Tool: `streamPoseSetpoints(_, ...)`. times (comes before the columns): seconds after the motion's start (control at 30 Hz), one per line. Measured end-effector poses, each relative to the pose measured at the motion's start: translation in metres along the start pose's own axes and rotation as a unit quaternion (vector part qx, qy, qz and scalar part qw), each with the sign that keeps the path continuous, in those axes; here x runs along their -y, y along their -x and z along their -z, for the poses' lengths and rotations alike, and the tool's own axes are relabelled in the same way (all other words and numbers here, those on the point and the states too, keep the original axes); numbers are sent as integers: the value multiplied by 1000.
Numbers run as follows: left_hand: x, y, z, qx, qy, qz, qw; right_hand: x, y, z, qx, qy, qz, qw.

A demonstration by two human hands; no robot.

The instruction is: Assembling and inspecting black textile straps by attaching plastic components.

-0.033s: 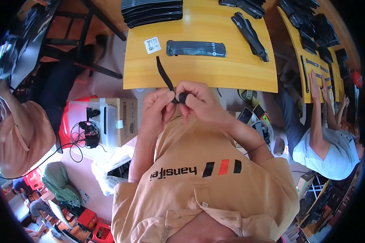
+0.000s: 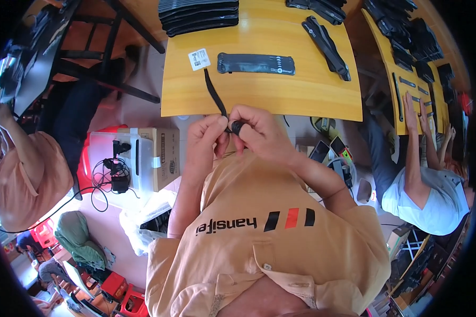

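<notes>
Just in front of the table's near edge, my left hand (image 2: 206,140) pinches a narrow black strap (image 2: 213,92) between thumb and fingertips. The strap's free end sticks up over the yellow table (image 2: 301,100). Close against it, my right hand (image 2: 260,131) has its fingers curled round the coiled black part of the same strap. Fingers hide how the coil is wound. Beyond my hands lies a flat black sleeve (image 2: 238,63) with white printing at its right end. To its left is a small white label (image 2: 198,57), which the strap's tip overlaps in view.
A stack of black pieces (image 2: 198,21) stands at the table's far left; more black packets (image 2: 327,48) lie at the right. Beside me are a clear plastic bin (image 2: 98,153) with cables and a cardboard box (image 2: 166,158). People sit working at both sides.
The strap's free end has shifted slightly up and away, so its tip reaches the label's lower edge in view. My fingers have moved a little around the coil.
</notes>
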State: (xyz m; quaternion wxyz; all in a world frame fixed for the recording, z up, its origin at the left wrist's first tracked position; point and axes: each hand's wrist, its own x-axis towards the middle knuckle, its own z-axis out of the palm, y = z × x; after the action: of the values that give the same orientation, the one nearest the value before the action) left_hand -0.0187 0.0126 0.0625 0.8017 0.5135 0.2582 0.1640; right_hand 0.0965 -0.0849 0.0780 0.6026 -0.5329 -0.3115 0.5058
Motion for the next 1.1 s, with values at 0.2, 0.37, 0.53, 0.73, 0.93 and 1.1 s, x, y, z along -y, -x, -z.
streamPoseSetpoints(0.2,7,-1,-2,-53,-198,-84,975,-13,-6,3,5,-57,-14,998)
streamPoseSetpoints(0.37,-3,1,-4,-38,-148,-68,986,-22,-12,11,55,-201,-45,977)
streamPoseSetpoints(0.53,-8,2,-2,-32,-66,-51,996,-8,-10,4,73,-172,-47,981)
streamPoseSetpoints(0.73,-7,1,-4,-81,-180,-75,977,-21,-14,7,15,122,116,986)
streamPoseSetpoints(0.93,-6,5,-1,-71,-121,-38,989,-13,-13,10,102,30,68,992)
streamPoseSetpoints(1.1,-1,5,-2,-24,-37,-99,994,-11,-6,3,68,-161,-14,984)
